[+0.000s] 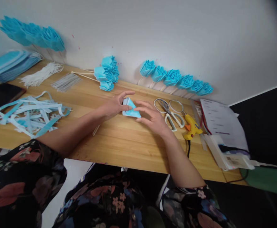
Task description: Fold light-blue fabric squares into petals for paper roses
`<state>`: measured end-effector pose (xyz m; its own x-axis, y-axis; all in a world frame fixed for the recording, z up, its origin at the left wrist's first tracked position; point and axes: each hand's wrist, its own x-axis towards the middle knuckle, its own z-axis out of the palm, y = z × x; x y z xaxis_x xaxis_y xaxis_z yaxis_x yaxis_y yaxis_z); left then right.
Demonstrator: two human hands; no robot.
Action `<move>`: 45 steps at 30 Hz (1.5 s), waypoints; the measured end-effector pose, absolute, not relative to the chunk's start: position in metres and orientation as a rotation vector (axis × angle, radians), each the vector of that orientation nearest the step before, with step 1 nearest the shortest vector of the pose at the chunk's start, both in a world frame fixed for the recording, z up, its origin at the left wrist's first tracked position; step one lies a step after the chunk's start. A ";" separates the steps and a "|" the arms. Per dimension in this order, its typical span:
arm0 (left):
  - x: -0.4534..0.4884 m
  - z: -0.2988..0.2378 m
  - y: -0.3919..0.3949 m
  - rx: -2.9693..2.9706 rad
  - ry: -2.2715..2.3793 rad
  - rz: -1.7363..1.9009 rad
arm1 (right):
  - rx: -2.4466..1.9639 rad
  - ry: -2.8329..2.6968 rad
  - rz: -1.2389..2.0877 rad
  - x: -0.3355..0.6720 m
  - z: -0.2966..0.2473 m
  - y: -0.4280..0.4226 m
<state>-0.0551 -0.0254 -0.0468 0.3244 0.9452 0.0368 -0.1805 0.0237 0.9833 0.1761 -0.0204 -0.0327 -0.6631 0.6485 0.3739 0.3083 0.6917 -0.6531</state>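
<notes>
Between my two hands, above the wooden table (129,142), is a small piece of blue and white mask fabric (131,109), folded to a roughly triangular shape. My left hand (116,106) pinches its left side, thumb in front and index finger stretched out above. On its right edge, the fingers and thumb of my right hand (154,118) close on the lower corner. A thin stick (96,130) pokes out from under my left forearm. Right of my right hand lie scissors with white handles (173,118).
A yellow glue gun (192,127) lies right of the scissors, beside a white power strip (226,155) and papers (224,120). Blue fabric flowers (173,77) lean along the wall. At left are cut fabric strips (34,114), a phone (4,96) and stacked masks (12,65).
</notes>
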 end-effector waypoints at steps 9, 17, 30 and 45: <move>-0.052 -0.042 -0.030 1.758 1.070 1.071 | -1.001 -1.888 1.266 0.168 -0.040 -0.026; -0.040 -0.044 -0.040 1.888 1.101 1.069 | -1.054 -1.888 1.141 0.159 -0.042 -0.030; -0.043 -0.041 -0.035 1.228 0.947 0.993 | -1.013 -1.880 0.867 0.168 -0.040 -0.026; -0.047 -0.044 -0.032 1.055 0.852 0.931 | -0.854 -2.191 0.717 0.171 -0.032 -0.023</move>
<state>-0.0472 -0.0322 -0.0445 0.3681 0.9212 -0.1263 -0.2076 0.2138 0.9546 0.1707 -0.0226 -0.0316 -0.5611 0.7340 0.3828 0.3659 0.6347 -0.6807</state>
